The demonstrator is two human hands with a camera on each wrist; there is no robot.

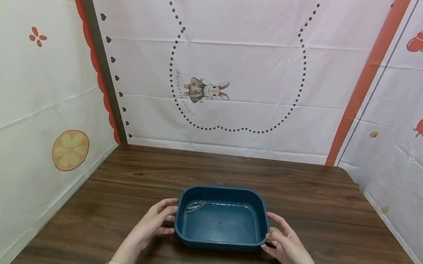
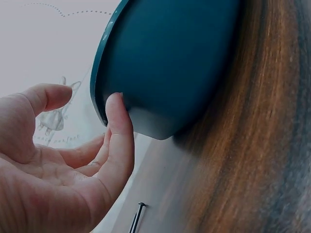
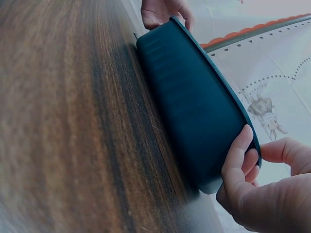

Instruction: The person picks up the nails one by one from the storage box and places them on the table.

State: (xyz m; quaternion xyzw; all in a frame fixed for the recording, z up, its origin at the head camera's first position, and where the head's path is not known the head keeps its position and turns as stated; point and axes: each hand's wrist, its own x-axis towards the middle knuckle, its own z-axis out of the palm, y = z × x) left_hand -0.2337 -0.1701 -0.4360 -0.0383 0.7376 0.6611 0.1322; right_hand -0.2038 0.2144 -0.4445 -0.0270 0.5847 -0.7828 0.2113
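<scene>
Only text I can read: small grey lettering point(image 1: 178, 81), looks like "Enjoyable perfect", printed on the white back cloth point(image 1: 245, 76). Reads sideways, top to bottom in head view. Starts left of the printed rabbit point(image 1: 207, 90), curves past its feet, second word slants down to the right, all inside the dotted line point(image 1: 303, 69). Same print shows faint in both wrist views; too small and soft there to read letter by letter.
</scene>
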